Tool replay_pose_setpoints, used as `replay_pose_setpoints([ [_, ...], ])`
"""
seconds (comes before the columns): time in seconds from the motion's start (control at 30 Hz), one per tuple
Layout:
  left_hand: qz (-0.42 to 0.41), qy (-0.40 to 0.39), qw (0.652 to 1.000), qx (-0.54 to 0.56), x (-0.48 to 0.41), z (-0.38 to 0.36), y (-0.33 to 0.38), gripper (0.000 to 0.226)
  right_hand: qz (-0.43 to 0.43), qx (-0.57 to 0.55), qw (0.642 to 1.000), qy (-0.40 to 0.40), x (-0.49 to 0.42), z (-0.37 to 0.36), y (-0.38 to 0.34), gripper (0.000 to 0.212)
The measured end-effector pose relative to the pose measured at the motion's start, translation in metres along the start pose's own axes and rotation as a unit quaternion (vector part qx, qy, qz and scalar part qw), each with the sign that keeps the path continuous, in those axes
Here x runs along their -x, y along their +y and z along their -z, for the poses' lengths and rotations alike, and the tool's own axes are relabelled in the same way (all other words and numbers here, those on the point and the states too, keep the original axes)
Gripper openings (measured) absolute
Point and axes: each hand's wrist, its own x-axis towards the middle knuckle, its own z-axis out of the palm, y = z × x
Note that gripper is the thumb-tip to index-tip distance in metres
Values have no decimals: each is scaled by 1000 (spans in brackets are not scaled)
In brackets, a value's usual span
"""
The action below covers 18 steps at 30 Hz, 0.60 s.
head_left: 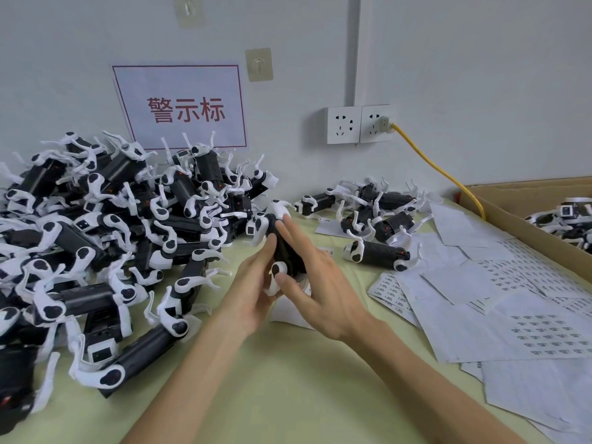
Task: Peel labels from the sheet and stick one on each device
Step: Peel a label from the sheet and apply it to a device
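Head view, left hand (253, 296), right hand (323, 283), one device (283, 251)

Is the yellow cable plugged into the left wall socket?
No, the yellow cable runs into the right socket; the left socket holds nothing.

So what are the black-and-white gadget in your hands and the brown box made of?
The black-and-white device looks like moulded plastic: matte black body, smooth white arms. The brown box seems cardboard, going by its dull tan wall and folded rim.
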Motion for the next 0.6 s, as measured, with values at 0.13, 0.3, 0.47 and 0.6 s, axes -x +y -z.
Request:
replay_pose_setpoints([
  [0.13, -1, 11, 1000, 20, 2, 0, 0, 31, -21, -24, 999, 0, -2, 0, 0, 71],
  [0.3, -5, 23, 998, 58, 1, -2, 0, 31, -80, -124, 988, 33, -3, -1, 4, 83],
  [0.47, -46, -45, 993, 99, -3, 3, -1, 26, -206, -259, 934, 134, -11, 2, 9, 81],
  [0.6, -62, -144, 985, 78, -4, 7, 3, 50, -287, -455, 827, 166, -17, 19, 12, 76],
])
